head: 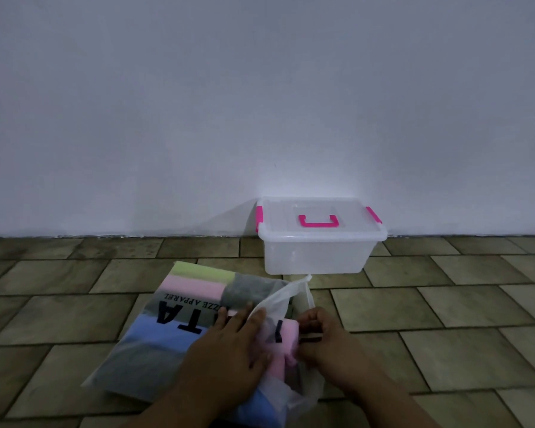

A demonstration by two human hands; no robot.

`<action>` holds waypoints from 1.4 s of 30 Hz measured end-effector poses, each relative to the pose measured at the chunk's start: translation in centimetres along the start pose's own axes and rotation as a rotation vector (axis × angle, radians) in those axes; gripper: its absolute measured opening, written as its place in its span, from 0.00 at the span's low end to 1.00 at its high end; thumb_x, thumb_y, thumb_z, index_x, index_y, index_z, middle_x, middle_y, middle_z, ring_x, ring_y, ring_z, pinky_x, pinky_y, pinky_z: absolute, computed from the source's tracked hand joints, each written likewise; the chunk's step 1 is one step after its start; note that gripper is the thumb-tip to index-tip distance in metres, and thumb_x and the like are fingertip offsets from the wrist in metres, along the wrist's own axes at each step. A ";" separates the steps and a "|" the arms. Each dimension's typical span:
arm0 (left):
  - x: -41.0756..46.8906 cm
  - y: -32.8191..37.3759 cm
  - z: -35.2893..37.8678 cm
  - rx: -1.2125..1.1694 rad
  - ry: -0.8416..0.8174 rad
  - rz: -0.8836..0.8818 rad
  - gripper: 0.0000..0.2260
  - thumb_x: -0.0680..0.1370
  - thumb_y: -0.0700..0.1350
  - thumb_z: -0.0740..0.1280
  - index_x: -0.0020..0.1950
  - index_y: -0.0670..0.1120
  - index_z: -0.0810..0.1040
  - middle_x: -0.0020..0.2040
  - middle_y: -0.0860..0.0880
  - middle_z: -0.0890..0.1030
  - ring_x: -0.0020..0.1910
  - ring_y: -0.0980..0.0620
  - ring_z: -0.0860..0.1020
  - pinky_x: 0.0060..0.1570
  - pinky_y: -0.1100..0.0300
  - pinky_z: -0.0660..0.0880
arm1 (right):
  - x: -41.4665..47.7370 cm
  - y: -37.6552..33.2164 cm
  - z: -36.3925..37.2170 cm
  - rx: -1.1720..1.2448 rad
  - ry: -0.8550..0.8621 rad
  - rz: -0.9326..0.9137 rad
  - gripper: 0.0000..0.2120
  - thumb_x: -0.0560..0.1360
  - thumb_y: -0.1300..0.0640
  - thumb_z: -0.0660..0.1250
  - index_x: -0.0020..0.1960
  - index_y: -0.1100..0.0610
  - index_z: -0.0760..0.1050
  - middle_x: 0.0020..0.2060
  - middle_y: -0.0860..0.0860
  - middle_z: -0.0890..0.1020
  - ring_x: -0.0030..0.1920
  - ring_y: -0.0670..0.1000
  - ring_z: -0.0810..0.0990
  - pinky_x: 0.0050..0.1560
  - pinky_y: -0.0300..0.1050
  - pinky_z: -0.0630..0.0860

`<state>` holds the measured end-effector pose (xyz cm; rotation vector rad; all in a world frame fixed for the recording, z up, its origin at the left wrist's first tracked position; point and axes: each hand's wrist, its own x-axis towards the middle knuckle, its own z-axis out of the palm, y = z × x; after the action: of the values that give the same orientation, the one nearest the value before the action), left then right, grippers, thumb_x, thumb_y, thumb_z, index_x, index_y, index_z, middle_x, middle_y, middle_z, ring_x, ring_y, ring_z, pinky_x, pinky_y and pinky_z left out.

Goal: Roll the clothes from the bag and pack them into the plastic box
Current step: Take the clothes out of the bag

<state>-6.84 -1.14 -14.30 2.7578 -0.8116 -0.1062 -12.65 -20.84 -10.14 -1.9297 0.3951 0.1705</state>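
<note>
Clothes lay folded inside one translucent plastic bag with black lettering, flat on the tiled floor at lower centre. Green, pink, grey and blue layers showed through it; the exact count could not be told. The left hand rested on the bag with fingers straight and slightly spread. The right hand, fingers curled, pinched the bag's open edge beside a pink garment. One clear plastic box stood at centre right, against the white wall and just beyond the bag's far corner. Its lid was on, with one pink handle and two pink latches. Nothing showed inside it. Bare tiles stretched to both sides of the frame.
</note>
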 end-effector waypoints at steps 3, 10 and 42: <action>-0.1 0.1 -0.1 -0.002 0.009 -0.010 0.34 0.72 0.72 0.45 0.75 0.64 0.42 0.79 0.58 0.49 0.78 0.48 0.49 0.71 0.46 0.60 | 0.4 -0.5 0.6 -0.024 -0.013 -0.005 0.22 0.64 0.59 0.75 0.53 0.46 0.71 0.49 0.47 0.81 0.50 0.48 0.80 0.49 0.48 0.80; -0.3 0.1 -0.3 -0.030 0.036 -0.002 0.34 0.71 0.72 0.45 0.74 0.66 0.39 0.78 0.61 0.47 0.78 0.50 0.50 0.70 0.48 0.62 | 0.0 -0.8 1.1 -0.054 0.061 -0.096 0.13 0.67 0.61 0.72 0.47 0.50 0.73 0.42 0.51 0.83 0.40 0.50 0.83 0.39 0.45 0.81; 2.5 -1.1 -0.2 0.106 -0.014 -0.157 0.35 0.69 0.73 0.45 0.70 0.69 0.30 0.78 0.53 0.36 0.76 0.40 0.36 0.69 0.30 0.38 | 5.2 -1.0 0.9 -0.621 0.098 -0.415 0.15 0.67 0.47 0.70 0.53 0.46 0.72 0.49 0.43 0.79 0.49 0.43 0.76 0.52 0.36 0.71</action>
<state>-4.20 -1.56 -14.34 2.9212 -0.6202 -0.1158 -7.37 -20.71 -11.18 -2.5916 -0.0148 -0.0893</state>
